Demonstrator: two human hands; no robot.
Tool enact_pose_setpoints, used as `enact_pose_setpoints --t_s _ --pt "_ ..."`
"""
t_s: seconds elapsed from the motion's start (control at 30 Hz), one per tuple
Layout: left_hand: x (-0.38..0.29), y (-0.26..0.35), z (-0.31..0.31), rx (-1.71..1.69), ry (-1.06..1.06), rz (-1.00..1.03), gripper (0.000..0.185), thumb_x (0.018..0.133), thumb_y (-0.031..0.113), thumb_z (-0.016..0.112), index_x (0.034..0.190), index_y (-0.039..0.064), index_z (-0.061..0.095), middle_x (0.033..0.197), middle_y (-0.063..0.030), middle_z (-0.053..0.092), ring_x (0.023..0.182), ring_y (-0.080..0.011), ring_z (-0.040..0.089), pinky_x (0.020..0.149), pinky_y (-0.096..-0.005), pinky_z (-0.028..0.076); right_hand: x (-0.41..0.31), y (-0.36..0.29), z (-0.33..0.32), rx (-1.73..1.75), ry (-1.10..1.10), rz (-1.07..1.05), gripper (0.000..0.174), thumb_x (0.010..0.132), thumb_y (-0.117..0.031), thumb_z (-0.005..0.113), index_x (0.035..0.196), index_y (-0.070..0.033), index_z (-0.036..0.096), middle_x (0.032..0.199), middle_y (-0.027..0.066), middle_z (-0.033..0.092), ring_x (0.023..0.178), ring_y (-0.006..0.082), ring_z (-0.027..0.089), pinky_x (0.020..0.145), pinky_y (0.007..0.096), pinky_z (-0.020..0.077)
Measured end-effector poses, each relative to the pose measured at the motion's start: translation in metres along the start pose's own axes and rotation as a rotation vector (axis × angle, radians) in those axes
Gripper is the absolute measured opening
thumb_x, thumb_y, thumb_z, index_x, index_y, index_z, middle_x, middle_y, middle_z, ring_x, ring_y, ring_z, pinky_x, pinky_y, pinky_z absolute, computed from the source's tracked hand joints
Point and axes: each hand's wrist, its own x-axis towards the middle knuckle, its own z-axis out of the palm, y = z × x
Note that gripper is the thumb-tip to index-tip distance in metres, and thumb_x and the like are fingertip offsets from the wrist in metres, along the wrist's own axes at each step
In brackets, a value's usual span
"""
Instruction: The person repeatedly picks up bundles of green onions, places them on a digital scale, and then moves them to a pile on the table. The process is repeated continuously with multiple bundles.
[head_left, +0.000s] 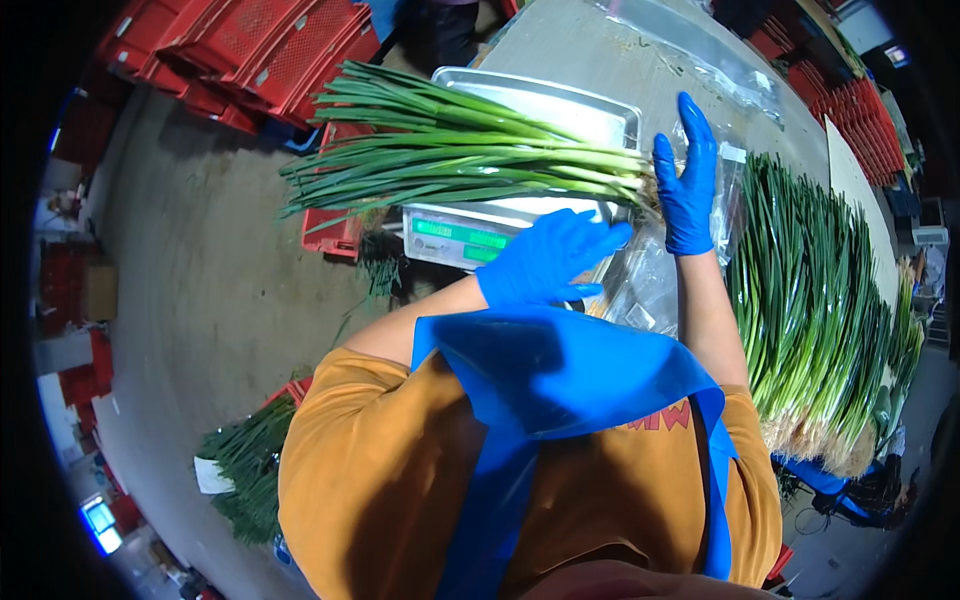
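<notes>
A bundle of long green onions (465, 161) lies across the metal tray (547, 86) of a digital scale (450, 238), leaves to the left and roots to the right. My left hand (559, 255), in a blue glove, is just below the white stalks, fingers apart and nothing seen in it. My right hand (686, 180), gloved the same, stands upright beside the root ends, thumb and fingers spread. Whether it touches the roots I cannot tell. Clear plastic bags (645, 281) lie under and between my hands.
A large heap of green onions (810, 315) covers the right of the table. More clear plastic (697, 56) lies at the far side. Red crates (255, 56) are stacked at upper left, and another red crate (330, 236) is beside the scale. Leafy greens (251, 465) stand low at left.
</notes>
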Motion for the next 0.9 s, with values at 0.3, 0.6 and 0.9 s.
enact_pose_setpoints --t_s 0.3,0.6,0.9 --pt "-0.004 0.011 0.018 -0.088 0.004 0.006 0.064 0.085 0.035 0.066 0.140 0.007 0.048 0.112 -0.0192 0.061 0.099 -0.0365 0.060 0.085 -0.0477 0.048 0.023 0.004 0.016 -0.170 -0.496 -0.213 0.042 0.090 -0.023 0.067 0.131 -0.017 0.063 0.103 0.0166 0.065 0.096 0.0354 0.062 0.085 0.0422 0.0487" --pt "0.012 -0.021 0.022 0.266 0.240 -0.091 0.056 0.084 0.025 0.066 0.136 0.008 0.052 0.134 -0.0186 0.050 0.128 -0.0426 0.044 0.105 -0.0536 0.036 0.018 0.044 0.037 -0.147 -0.667 -0.098 0.027 0.088 -0.023 0.069 0.115 -0.017 0.072 0.086 0.0151 0.062 0.082 0.0319 0.061 0.075 0.0410 0.0498" --pt "0.018 -0.071 0.030 0.437 0.192 -0.149 0.076 0.082 0.034 0.067 0.149 0.014 0.039 0.151 -0.0155 0.037 0.139 -0.0412 0.031 0.115 -0.0552 0.024 0.027 0.031 0.009 0.228 -0.105 0.235 0.018 0.093 -0.020 0.066 0.103 -0.007 0.075 0.090 0.0083 0.063 0.085 0.0185 0.062 0.079 0.0312 0.0479"
